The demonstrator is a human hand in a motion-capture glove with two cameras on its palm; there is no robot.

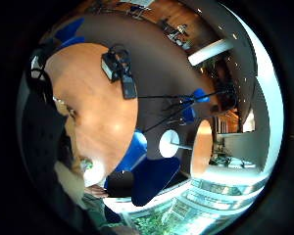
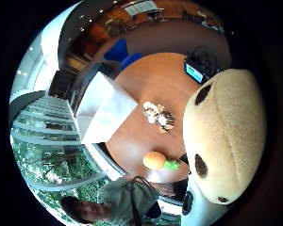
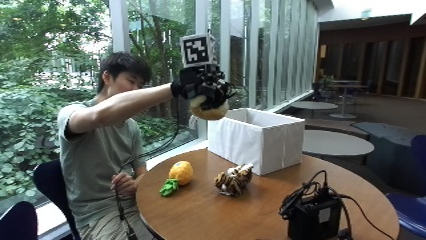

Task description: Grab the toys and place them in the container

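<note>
My gloved right hand (image 3: 202, 86) is raised in the upper middle of the outside view, fingers curled around a tan plush toy (image 3: 208, 108) with dark spots, held in the air just left of the white container (image 3: 258, 138). The container stands open on the round wooden table (image 3: 219, 212). 2 toys lie on the table in front of it: an orange plush (image 3: 180, 173) with green leaves at lower left, and a striped plush (image 3: 233, 180) just right of it. A black device (image 3: 313, 216) sits at lower right.
</note>
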